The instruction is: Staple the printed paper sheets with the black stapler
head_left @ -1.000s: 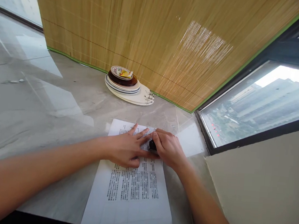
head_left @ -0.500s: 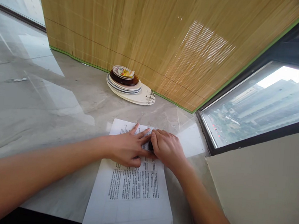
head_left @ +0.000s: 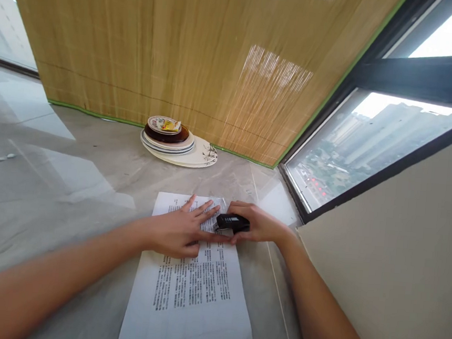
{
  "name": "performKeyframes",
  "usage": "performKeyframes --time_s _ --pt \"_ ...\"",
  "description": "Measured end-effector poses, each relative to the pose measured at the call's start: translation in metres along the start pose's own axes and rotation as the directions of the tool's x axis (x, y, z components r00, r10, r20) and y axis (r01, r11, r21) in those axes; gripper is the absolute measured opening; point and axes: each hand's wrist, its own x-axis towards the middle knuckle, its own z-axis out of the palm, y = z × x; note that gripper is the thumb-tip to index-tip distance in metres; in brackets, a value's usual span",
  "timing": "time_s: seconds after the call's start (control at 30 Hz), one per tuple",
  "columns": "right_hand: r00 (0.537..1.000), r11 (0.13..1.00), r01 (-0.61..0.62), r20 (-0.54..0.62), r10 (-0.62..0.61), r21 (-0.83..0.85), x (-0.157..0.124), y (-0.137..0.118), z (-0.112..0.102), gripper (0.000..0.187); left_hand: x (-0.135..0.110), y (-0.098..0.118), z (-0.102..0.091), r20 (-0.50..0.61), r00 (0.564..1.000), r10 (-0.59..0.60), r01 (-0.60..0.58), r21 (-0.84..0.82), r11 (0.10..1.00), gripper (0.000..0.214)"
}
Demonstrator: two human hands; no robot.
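Note:
Printed sheets of paper (head_left: 192, 282) lie on the grey marble surface in front of me. My left hand (head_left: 179, 231) is spread flat over their upper part, fingers apart, pressing them down. At the right edge of the paper, my right hand (head_left: 256, 223) grips a black stapler (head_left: 232, 222) from its right end. The stapler's jaw end points left over the sheets, close to my left fingertips. A small clear plastic piece (head_left: 218, 202) shows at the paper's top right corner; what it is I cannot tell.
Behind the paper stands a stack of plates (head_left: 168, 146) with a small yellow packet (head_left: 170, 125) on top. A bamboo blind (head_left: 161, 42) hangs along the back. To the right are a dark window frame (head_left: 325, 210) and a pale wall (head_left: 401, 248).
My right hand has drawn back to the right, so the stapler, mostly covered before, now shows. My left hand stays on the paper. The view has shifted somewhat.

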Motion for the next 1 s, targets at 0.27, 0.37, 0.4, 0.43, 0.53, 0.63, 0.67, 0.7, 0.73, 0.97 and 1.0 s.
performKeyframes --time_s 0.27,0.37,0.4,0.43,0.53,0.63,0.67,0.7,0.73,0.97,1.0 --pt "0.908 0.971 -0.240 -0.352 0.226 0.004 -0.016 0.045 -0.003 0.029 -0.001 -0.004 -0.007 0.028 1.000 -0.001 0.000 0.016 1.000 0.078" --pt "0.753 0.933 -0.357 -0.580 0.310 0.036 -0.004 0.043 0.008 0.029 -0.002 -0.006 -0.012 0.010 1.000 0.017 -0.017 0.013 1.000 0.073" --pt "0.710 0.925 -0.376 -0.625 0.325 0.053 0.000 0.040 0.011 0.029 -0.003 -0.007 -0.014 -0.016 1.000 0.020 -0.019 0.010 1.000 0.070" --pt "0.679 0.920 -0.387 -0.654 0.333 0.066 0.005 0.038 0.013 0.029 -0.003 -0.009 -0.016 -0.053 0.998 0.019 -0.019 0.010 1.000 0.067" --pt "0.618 0.910 -0.403 -0.706 0.346 0.093 0.016 0.026 0.019 0.030 -0.004 -0.021 -0.021 -0.210 0.978 0.013 -0.006 0.033 0.999 0.051" --pt "0.550 0.885 -0.430 -0.726 0.413 0.177 0.027 0.000 0.029 0.028 -0.007 -0.043 -0.023 -0.471 0.871 -0.138 0.158 0.003 0.987 0.033" --pt "0.544 0.875 -0.432 -0.711 0.445 0.218 0.031 -0.013 0.035 0.026 -0.009 -0.051 -0.023 -0.578 0.781 -0.237 0.258 -0.047 0.965 0.031" --pt "0.546 0.863 -0.426 -0.684 0.484 0.270 0.036 -0.029 0.043 0.023 -0.011 -0.059 -0.024 -0.664 0.670 -0.332 0.352 -0.110 0.930 0.029" --pt "0.599 0.872 -0.394 -0.637 0.484 0.291 0.040 -0.045 0.053 0.021 -0.013 -0.065 -0.023 -0.716 0.572 -0.400 0.414 -0.168 0.894 0.028" --pt "0.803 0.920 -0.389 -0.472 0.363 0.047 0.045 -0.111 0.103 0.020 -0.017 -0.083 -0.021 -0.677 0.533 -0.508 0.466 -0.267 0.844 0.024" --pt "0.796 0.912 -0.407 -0.472 0.378 0.044 0.038 -0.109 0.103 0.019 -0.016 -0.083 -0.020 -0.665 0.534 -0.522 0.470 -0.280 0.837 0.025"
